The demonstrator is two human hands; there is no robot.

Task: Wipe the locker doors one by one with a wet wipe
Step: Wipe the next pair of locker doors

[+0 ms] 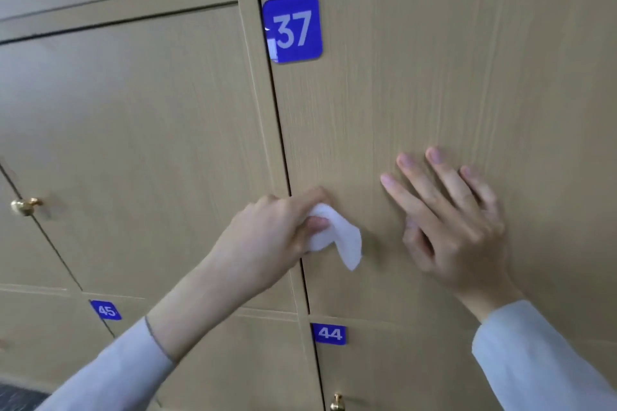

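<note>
Door 37 (434, 77) stands taller than wide, most of its face up and right of my hands. My right hand (447, 223) lies spread flat on it. My left hand (267, 237), nearer the door's left edge, pinches the wet wipe (337, 237) against it.

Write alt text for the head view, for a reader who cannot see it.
A left hand holds a white wet wipe against the left edge of wooden locker door 37, while the right hand rests flat on it. Doors 44 and 45 sit below.
</note>
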